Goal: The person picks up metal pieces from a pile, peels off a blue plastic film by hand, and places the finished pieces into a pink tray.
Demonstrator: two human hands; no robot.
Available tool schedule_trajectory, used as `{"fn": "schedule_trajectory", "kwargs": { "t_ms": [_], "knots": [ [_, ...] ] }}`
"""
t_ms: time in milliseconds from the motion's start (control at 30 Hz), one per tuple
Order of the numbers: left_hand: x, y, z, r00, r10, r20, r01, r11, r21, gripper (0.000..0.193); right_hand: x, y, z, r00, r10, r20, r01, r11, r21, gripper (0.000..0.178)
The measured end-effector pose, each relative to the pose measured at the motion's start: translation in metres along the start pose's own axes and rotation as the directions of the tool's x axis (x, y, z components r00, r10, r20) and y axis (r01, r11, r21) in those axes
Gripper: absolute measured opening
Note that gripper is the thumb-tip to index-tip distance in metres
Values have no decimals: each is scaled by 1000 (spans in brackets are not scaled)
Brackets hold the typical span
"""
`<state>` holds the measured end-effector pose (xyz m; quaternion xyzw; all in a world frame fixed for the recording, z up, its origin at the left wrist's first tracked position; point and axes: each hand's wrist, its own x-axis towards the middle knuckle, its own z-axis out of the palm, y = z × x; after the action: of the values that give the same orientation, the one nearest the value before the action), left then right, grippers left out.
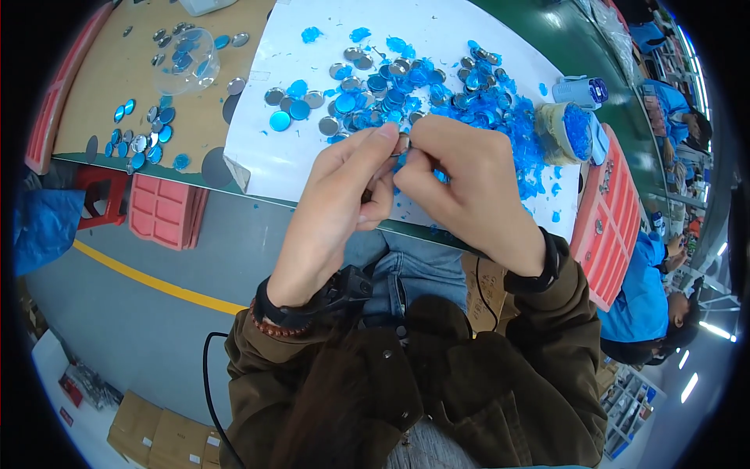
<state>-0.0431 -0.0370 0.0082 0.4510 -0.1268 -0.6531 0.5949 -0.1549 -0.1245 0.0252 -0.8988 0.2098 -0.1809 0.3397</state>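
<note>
My left hand (332, 191) pinches a small round metal disc (401, 145) between thumb and fingers, above the near edge of the white sheet (273, 160). Against the disc's right side, my right hand (473, 176) is closed with thumb and forefinger together; what lies between them is hidden. Just beyond both hands spreads a heap of silver discs (314, 99), some with blue faces (280, 120). Crumpled scraps of blue film (528, 160) lie thickly to the right of the heap, with a few loose ones (311, 34) farther off.
On the brown board at left stand a clear plastic tub (187, 70) and more discs (141, 144). A round container (553, 134) filled with blue film sits at right, beside a blue-and-white canister (578, 91). Red trays (609, 223) flank the table. Co-workers in blue (644, 293) are at right.
</note>
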Motion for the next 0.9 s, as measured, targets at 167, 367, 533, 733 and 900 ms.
{"fn": "schedule_trajectory", "kwargs": {
  "t_ms": [167,367,533,733,900],
  "knots": [
    [2,-3,-7,993,-90,76,94,994,-61,30,1,9,-1,972,-233,-26,215,930,-297,14],
    [2,-3,-9,974,-152,168,184,963,-198,31,2,17,-9,979,-199,-48,179,944,-278,10],
    [5,-10,-9,997,-21,69,29,992,-125,31,-2,15,-11,999,19,-49,-15,997,80,8],
    [5,-27,-2,828,557,61,-432,565,703,19,1,4,-18,924,351,154,-378,771,513,14],
    [10,-27,-6,608,720,335,-464,-21,886,16,3,-3,-20,847,419,326,-518,515,683,18]
  ]
}}
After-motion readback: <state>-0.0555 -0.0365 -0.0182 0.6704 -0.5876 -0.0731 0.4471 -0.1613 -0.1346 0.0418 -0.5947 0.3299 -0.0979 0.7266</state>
